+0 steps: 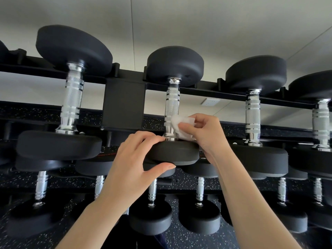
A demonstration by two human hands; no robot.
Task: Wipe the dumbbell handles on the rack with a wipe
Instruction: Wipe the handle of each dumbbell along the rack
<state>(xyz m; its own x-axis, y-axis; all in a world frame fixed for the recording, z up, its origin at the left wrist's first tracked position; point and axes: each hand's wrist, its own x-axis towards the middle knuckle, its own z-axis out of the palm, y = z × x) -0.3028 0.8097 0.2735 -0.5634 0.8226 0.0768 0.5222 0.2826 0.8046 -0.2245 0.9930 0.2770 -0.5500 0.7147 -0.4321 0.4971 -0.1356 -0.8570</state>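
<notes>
A black dumbbell with a knurled chrome handle [171, 106] lies across the top tier of the black rack [124, 103], in the middle of the view. My right hand [203, 133] pinches a white wipe [181, 125] and presses it against the lower right side of that handle, just above the near head [174, 151]. My left hand [136, 159] grips that near head, fingers on its top rim and thumb under its front edge. The wipe hides part of the handle's lower end.
More dumbbells lie on the top tier: one at the left [71, 97], two at the right [253, 115] [321, 121]. A lower tier holds several smaller dumbbells [152, 191]. Speckled black flooring [188, 238] lies below, and a white wall with a socket [210, 102] behind.
</notes>
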